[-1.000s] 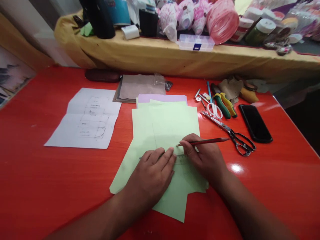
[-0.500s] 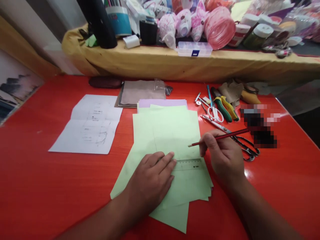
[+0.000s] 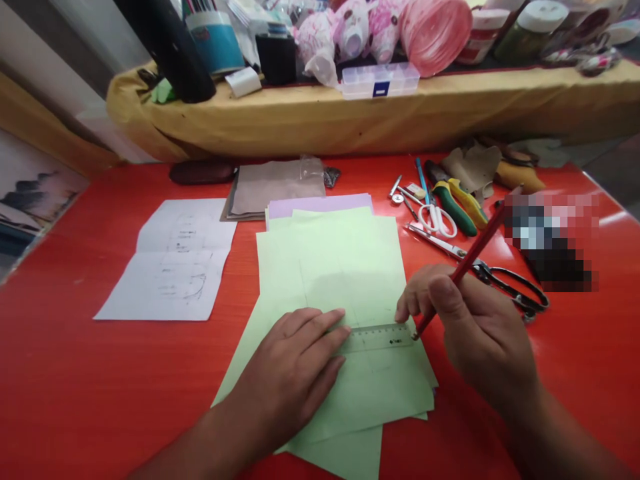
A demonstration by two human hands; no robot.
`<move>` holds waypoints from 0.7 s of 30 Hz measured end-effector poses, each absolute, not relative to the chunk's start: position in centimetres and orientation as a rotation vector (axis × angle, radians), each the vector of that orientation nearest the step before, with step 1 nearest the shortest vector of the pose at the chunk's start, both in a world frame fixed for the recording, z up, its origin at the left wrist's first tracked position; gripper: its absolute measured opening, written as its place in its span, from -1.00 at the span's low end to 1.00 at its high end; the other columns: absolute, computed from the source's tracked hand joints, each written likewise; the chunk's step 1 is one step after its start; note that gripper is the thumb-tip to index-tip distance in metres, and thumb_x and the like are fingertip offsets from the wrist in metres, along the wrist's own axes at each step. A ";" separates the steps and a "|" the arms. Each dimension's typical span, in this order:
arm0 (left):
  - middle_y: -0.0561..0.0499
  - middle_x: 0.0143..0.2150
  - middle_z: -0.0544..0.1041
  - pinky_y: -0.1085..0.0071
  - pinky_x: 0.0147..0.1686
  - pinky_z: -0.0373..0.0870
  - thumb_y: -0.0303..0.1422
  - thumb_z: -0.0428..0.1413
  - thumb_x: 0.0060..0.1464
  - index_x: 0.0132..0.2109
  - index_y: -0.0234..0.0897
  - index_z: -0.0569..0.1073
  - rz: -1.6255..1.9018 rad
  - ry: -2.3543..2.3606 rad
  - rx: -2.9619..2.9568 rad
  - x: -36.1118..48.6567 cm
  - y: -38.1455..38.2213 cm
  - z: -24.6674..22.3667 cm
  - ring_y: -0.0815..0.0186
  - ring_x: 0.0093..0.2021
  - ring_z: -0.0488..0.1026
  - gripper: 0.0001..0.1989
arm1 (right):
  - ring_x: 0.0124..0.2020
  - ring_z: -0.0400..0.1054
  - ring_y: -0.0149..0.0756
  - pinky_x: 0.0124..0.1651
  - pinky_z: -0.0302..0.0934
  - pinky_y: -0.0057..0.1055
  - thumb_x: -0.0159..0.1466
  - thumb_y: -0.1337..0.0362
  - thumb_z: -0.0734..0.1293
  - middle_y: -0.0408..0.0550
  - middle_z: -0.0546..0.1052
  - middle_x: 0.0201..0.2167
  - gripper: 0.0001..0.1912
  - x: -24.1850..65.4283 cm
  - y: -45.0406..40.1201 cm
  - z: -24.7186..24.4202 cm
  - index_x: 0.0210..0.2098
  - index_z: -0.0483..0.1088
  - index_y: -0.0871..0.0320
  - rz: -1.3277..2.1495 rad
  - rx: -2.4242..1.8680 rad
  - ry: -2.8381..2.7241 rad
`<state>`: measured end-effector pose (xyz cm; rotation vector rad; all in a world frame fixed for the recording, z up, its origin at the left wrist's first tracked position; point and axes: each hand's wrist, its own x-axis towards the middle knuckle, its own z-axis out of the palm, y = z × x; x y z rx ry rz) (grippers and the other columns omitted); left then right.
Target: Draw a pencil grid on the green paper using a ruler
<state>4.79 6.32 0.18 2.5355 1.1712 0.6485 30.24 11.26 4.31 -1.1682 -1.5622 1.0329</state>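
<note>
My left hand (image 3: 300, 367) lies flat with its fingers stretched out, pressing on the left part of a clear ruler (image 3: 380, 338). Under the ruler are green paper sheets (image 3: 350, 260) with faint pencil lines. My right hand (image 3: 475, 327) grips a dark red pencil (image 3: 475, 250); the pencil's lower end is at the ruler's right end, and the upper end points up and to the right. The right fingertips rest near the ruler's upper right edge.
White paper with drawings (image 3: 170, 260) lies left, brown sheets (image 3: 280, 187) behind. Large scissors (image 3: 440, 247), white-handled scissors (image 3: 437, 220) and pliers (image 3: 460, 207) lie right. A cloth-covered shelf (image 3: 300, 123) at the back holds a clear box (image 3: 380, 81), jars and toys.
My right hand has turned the pencil more upright and brought its lower end down to the ruler's right end. My left hand remains on the ruler. The camera view has shifted slightly.
</note>
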 end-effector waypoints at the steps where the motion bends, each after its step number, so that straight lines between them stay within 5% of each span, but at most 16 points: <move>1: -0.13 0.35 0.51 0.00 0.21 0.50 -0.40 0.03 0.50 0.30 -0.30 0.44 0.623 1.171 2.558 4.7 6.2 0.4 0.06 0.22 0.46 -0.68 | -0.45 0.46 -0.34 -0.38 0.35 -0.40 0.60 0.01 0.21 -0.12 0.53 -0.48 -0.52 30.1 11.2 4.3 -0.41 0.39 0.07 1.062 -1.181 -1.569; 6: -0.22 0.47 0.38 -0.07 0.26 0.49 -0.32 -0.01 0.52 0.36 -0.33 0.42 0.412 1.174 2.725 3.7 6.1 2.4 -0.06 0.44 0.33 -0.61 | -0.62 0.26 -0.45 -0.53 0.15 -0.44 0.58 0.01 0.23 -0.19 0.46 -0.57 -0.55 30.0 11.2 3.9 -0.36 0.46 0.10 1.128 -1.293 -1.662; 11: -0.10 0.52 0.32 -0.02 0.49 0.21 -0.19 -0.08 0.58 0.41 -0.26 0.38 0.299 1.104 2.776 1.5 8.8 2.2 0.08 0.57 0.13 -0.56 | -0.58 0.20 -0.44 -0.53 0.09 -0.44 0.56 0.03 0.26 -0.18 0.50 -0.50 -0.65 30.3 11.5 3.7 -0.19 0.54 0.10 1.131 -1.323 -1.619; 18: -0.01 0.55 0.26 0.00 0.53 0.00 -0.12 -0.25 0.61 0.50 -0.18 0.27 0.167 1.219 2.931 1.2 10.1 -0.3 0.14 0.57 0.13 -0.47 | -0.48 0.31 -0.36 -0.39 0.20 -0.40 0.56 0.01 0.24 -0.17 0.47 -0.50 -0.63 30.0 11.4 3.9 -0.15 0.57 0.10 1.140 -1.312 -1.674; 21: -0.09 0.53 0.31 -0.01 0.46 0.12 -0.11 -0.24 0.60 0.48 -0.25 0.32 0.205 1.391 2.985 2.5 8.3 -0.3 0.05 0.52 0.23 -0.45 | -0.46 0.33 -0.33 -0.36 0.23 -0.39 0.54 -0.02 0.26 -0.17 0.44 -0.49 -0.62 30.1 11.5 4.0 -0.08 0.57 0.12 1.131 -1.300 -1.605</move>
